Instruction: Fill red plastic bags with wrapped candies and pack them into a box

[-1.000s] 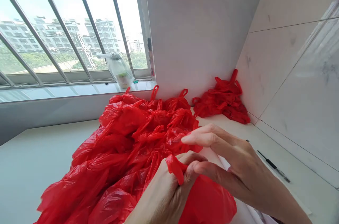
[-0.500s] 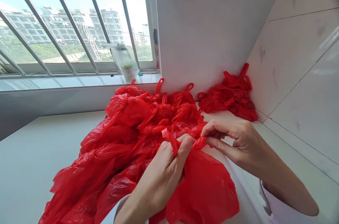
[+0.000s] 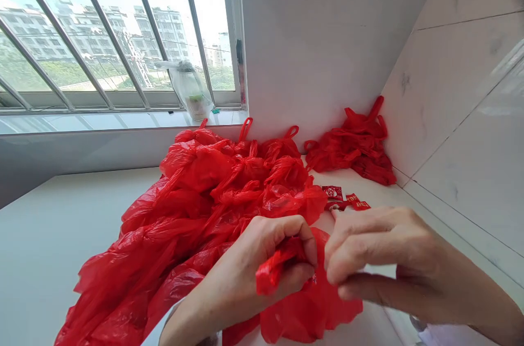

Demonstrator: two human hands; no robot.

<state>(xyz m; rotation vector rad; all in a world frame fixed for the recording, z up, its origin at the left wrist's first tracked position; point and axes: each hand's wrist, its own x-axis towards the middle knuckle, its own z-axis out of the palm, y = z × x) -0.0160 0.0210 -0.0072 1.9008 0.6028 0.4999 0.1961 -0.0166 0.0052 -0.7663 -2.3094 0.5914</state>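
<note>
My left hand (image 3: 262, 267) is closed around the gathered top of a thin red plastic bag (image 3: 295, 316). A twisted end of that bag sticks out between thumb and fingers, and its body hangs below. Just to the right is my right hand (image 3: 385, 258), fingers bent and thumb drawn close under them. Its fingertips lie close to the bag, but whether they pinch any of it is hidden. Left of both hands spreads a heap of filled, knotted red plastic bags (image 3: 196, 215).
Small red printed packets (image 3: 332, 193) lie on the white table (image 3: 102, 193) beyond my right hand. Another pile of red bags (image 3: 352, 149) rests in the wall corner. A jar in a clear bag (image 3: 194, 97) stands on the windowsill before a barred window.
My right hand has come off the bag's twisted part and moved lower and right, uncovering the red packets. The left hand has turned and sunk slightly, still gripping the bag.
</note>
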